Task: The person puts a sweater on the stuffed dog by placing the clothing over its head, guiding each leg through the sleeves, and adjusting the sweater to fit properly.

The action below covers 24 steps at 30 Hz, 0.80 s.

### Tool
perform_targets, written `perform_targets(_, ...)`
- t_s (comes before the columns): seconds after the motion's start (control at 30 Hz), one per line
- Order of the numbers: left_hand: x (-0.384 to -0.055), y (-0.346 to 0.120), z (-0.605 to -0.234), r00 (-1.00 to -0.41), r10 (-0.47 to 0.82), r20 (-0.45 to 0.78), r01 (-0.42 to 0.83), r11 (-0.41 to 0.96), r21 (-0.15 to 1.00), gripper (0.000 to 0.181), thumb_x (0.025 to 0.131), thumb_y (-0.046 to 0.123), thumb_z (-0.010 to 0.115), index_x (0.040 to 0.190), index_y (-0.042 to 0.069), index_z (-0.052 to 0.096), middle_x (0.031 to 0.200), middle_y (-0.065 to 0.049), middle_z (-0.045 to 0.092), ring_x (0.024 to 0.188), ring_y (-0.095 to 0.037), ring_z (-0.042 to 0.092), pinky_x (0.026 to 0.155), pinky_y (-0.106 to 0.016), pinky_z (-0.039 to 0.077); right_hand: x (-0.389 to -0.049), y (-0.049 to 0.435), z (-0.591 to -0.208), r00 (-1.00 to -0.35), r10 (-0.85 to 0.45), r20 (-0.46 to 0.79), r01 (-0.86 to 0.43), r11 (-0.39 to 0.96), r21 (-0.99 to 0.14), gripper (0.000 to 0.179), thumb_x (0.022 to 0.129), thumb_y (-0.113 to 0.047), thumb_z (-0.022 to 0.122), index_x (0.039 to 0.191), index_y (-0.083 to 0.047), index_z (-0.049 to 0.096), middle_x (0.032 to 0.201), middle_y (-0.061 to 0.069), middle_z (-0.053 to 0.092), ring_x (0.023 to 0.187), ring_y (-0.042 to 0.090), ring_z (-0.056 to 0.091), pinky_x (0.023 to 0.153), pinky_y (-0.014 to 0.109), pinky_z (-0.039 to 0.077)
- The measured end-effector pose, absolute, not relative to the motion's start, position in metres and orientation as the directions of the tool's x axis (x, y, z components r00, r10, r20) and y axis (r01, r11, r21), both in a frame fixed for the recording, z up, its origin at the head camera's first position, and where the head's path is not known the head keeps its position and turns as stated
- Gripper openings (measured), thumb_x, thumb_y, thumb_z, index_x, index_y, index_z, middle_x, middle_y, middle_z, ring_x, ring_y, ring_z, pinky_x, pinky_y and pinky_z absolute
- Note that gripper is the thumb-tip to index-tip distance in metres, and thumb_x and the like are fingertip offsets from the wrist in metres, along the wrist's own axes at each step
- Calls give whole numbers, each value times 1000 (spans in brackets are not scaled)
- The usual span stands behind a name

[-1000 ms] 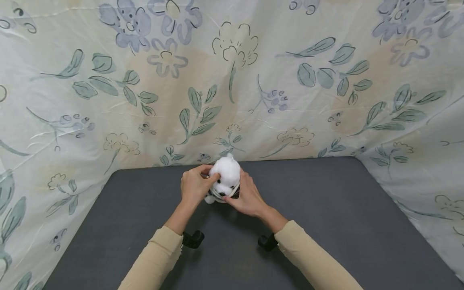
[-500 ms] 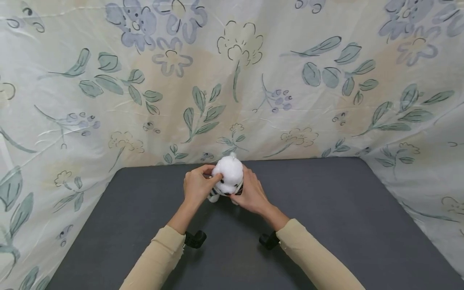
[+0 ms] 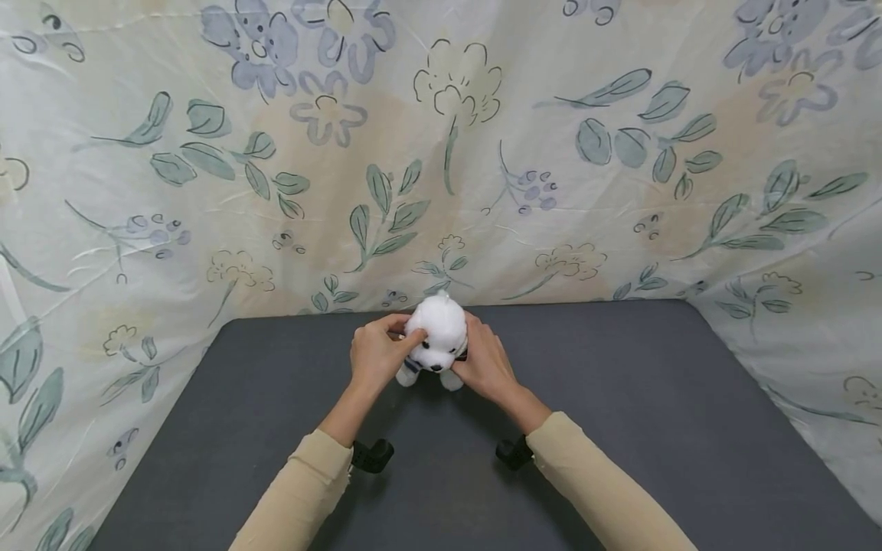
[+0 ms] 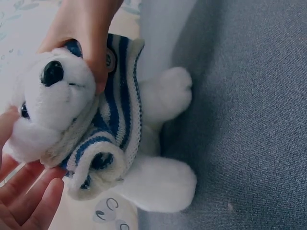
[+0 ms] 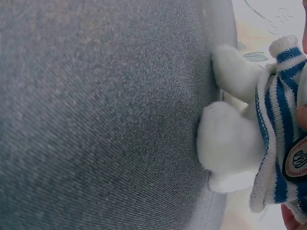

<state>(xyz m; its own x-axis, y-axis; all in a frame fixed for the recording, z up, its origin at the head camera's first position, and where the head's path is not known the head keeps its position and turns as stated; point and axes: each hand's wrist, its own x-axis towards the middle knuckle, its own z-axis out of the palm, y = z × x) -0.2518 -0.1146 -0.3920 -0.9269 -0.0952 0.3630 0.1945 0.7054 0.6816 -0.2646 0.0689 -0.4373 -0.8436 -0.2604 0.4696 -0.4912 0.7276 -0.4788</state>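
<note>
Sleeves: both beige sleeves (image 3: 296, 486) reach in over the near part of the table (image 3: 441, 509).
Wrist gear: a black device (image 3: 372, 457) sits at each cuff, apparently the wrist camera, angled inward so it faces the work.
Left hand: the left hand (image 3: 374, 356) holds the toy's head from its side, thumb on the cheek near the eye, other fingers behind; probably this steadies the soft head.
Right hand: the right hand (image 3: 488, 366) grips the opposite side, thumb beside the chin at the sweater's neck, likely to balance the other hand's hold.
Plush dog: the white plush dog (image 3: 441, 325) stands upright between both hands, facing the person, near the table's far edge, about midway between the far corners; its feet (image 4: 165, 184) appear to rest on the surface.
Sweater: blue-and-white striped knit sweater (image 4: 115, 112) on its body, badge (image 5: 297, 160) in front.
Backdrop: floral cloth (image 3: 310, 222) hangs beyond the far edge.
</note>
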Motion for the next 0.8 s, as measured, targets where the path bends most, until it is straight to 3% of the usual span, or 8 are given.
perform_targets(0.17, -250, -116, -391, -934, -88, 347, 189, 701, 688, 34, 75, 42, 73, 101, 20, 72, 83, 1, 71, 71, -14, 67, 53, -28, 51, -263, 73, -433, -833, -324, 449, -527, 710, -467, 85, 73, -21, 76, 141, -4, 29, 121, 15, 51, 106, 30, 53, 79, 45, 47)
perform_targets(0.4, -250, -118, -391, -938, -82, 338, 196, 677, 709, 33, 76, 39, 73, 102, 18, 72, 85, -2, 71, 73, -17, 68, 57, -31, 53, -262, 87, -418, -832, -449, 326, -544, 549, -635, 76, 84, -18, 67, 145, -5, 23, 138, 15, 39, 123, 30, 41, 98, 49, 35)
perform_targets(0.6, -251, -120, -393, -945, -77, 319, 191, 662, 725, 35, 76, 40, 73, 103, 19, 71, 88, -2, 71, 75, -18, 68, 59, -32, 53, -259, 90, -411, -875, -369, 315, -481, 578, -659, 59, 89, -25, 62, 138, -6, 38, 134, 14, 46, 122, 27, 46, 96, 45, 40)
perform_targets(0.8, -252, -122, -394, -950, -69, 306, 194, 637, 746, 35, 76, 37, 74, 104, 18, 71, 90, -4, 70, 76, -19, 68, 61, -33, 54, -257, 89, -412, -887, -304, 348, -462, 577, -674, 51, 87, -20, 65, 133, -8, 46, 126, 10, 53, 112, 23, 53, 87, 40, 46)
